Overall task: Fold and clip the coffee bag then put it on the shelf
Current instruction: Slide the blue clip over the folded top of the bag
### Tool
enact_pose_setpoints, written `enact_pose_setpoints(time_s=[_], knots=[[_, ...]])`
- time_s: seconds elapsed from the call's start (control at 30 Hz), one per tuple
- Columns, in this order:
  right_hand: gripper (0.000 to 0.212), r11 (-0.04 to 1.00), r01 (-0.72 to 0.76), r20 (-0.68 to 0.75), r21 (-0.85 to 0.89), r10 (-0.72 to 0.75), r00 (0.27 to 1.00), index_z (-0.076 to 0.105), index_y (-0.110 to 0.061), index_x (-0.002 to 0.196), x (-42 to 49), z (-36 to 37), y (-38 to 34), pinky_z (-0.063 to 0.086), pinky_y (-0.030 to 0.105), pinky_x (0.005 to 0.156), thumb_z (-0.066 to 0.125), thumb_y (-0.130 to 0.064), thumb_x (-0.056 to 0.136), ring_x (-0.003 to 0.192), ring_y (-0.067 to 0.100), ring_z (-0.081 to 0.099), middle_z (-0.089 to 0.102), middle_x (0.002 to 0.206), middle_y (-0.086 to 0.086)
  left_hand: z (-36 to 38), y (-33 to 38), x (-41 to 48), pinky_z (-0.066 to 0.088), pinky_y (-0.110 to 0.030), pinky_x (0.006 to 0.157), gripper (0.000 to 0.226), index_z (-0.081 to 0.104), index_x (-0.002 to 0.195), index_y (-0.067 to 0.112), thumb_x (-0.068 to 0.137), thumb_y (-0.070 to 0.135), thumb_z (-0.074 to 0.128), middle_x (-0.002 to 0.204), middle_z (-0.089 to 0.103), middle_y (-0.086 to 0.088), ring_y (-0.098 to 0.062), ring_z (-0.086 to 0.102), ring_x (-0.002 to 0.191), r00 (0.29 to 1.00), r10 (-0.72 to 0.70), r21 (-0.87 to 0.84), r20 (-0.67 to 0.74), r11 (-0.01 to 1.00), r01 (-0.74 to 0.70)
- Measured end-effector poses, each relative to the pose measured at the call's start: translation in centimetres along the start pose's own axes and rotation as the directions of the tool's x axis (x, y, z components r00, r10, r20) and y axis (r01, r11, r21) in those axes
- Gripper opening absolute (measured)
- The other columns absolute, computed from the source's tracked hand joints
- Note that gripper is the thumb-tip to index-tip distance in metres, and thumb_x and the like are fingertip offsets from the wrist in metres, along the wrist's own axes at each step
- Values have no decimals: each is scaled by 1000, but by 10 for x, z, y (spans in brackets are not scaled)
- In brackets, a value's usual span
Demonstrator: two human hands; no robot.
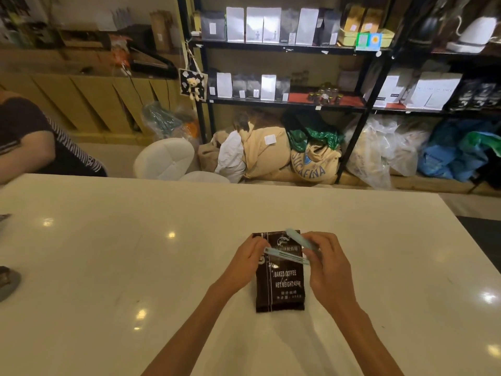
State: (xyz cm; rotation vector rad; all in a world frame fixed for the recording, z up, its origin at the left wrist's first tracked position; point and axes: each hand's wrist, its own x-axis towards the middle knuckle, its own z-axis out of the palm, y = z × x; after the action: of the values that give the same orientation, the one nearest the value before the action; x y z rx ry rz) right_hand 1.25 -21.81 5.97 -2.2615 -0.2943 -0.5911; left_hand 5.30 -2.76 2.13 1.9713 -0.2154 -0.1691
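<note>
We cannot read the small print low on the coffee bag [280, 278], and our fingers [315, 246] hide the clip's [287, 257] right end.

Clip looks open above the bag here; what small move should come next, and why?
Probably close the light blue clip across the coffee bag: its two arms are spread open, held by the left hand and right hand.

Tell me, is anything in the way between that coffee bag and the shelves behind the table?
Nothing sits on the table beyond the coffee bag. Between the table and the shelf stand white chairs, off to the left; sacks fill the floor under the shelf.
</note>
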Motion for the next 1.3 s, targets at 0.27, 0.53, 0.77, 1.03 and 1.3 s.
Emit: enact_pose_setpoints(time_s=[0.27,0.53,0.77,1.03,1.3], knots=[[18,899,-390,563,201,220,797,66,-50,95,-20,-22,21,53,21,78,64,-33,91,95,4,64,63,112,-15,1,-1,-1,41,-16,71,32,58,89,15,105,16,31,83,53,3,1,50,73,995,3,-33,-104,999,-6],[28,842,-491,242,222,440,865,73,-32,88,-16,-75,67,52,14,54,70,-4,86,57,3,66,75,75,-9,-8,0,-5,58,-40,84,24,53,113,22,98,4,48,119,56,-9,-28,61,109,1000,-2,-381,15,925,8],[13,902,-428,505,57,343,792,73,-26,93,17,-63,75,48,15,55,69,-14,89,59,1,63,72,72,-8,-3,-1,-3,61,-40,74,58,32,129,26,89,-6,60,113,65,-23,-26,72,94,977,-202,-597,-68,793,123],[12,927,-373,529,40,298,795,75,-29,93,41,-58,81,45,11,59,72,-20,86,60,2,59,70,71,-13,-15,-8,-6,60,-28,64,42,36,118,14,89,-1,62,98,75,-7,-17,75,84,942,-277,-633,-191,768,98],[22,923,-383,526,39,307,794,75,-37,87,46,-60,79,47,9,66,76,-15,83,73,-2,65,73,86,-28,-11,-10,-4,60,-27,62,32,44,111,14,89,0,62,102,73,-11,-17,75,81,934,-287,-620,-211,778,99]])
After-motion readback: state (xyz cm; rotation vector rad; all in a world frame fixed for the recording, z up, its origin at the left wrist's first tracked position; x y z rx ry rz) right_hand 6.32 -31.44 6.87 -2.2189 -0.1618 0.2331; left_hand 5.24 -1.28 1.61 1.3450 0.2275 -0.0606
